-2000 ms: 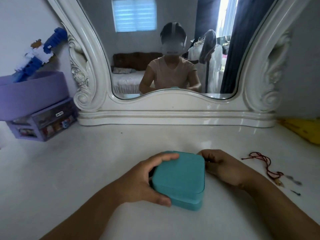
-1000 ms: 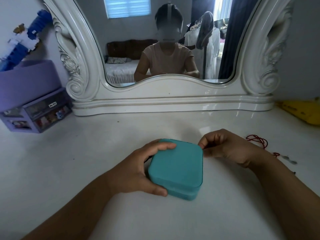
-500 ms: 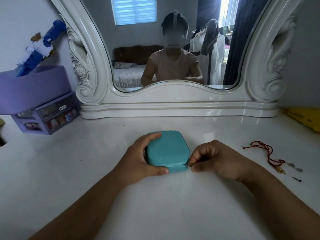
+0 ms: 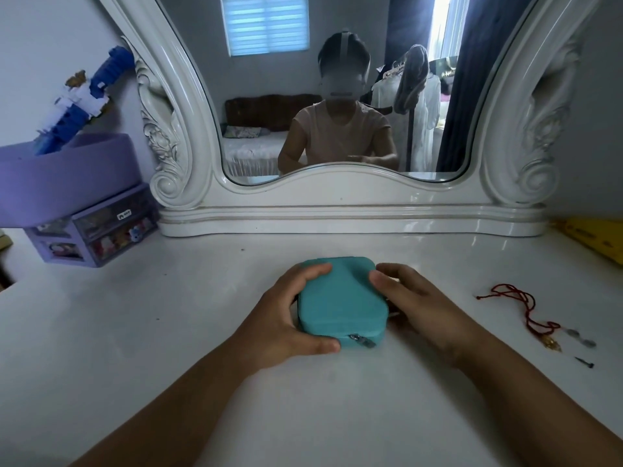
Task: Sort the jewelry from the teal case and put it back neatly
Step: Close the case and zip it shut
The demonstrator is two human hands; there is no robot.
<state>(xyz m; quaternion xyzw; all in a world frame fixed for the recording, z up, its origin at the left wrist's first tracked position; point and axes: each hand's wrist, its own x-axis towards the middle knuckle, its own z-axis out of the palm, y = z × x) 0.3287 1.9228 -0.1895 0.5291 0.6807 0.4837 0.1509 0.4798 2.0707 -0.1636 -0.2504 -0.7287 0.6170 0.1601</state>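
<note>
The teal case (image 4: 340, 299) lies flat near the middle of the white surface (image 4: 135, 332), in front of the mirror (image 4: 337, 96), lid down. The left hand (image 4: 286, 318) has a grip on its left side, thumb along the near edge and fingers curled over the far corner. The right hand (image 4: 414, 301) rests against its right side, fingers loosely bent, thumb on the lid. The zipper pull (image 4: 357, 339) sits at the near edge. The case looks light, stiff-walled and slightly grippy, so steadying its sides while lifting the lid at the near edge should work. A red cord (image 4: 519, 305) lies well apart to the right.
</note>
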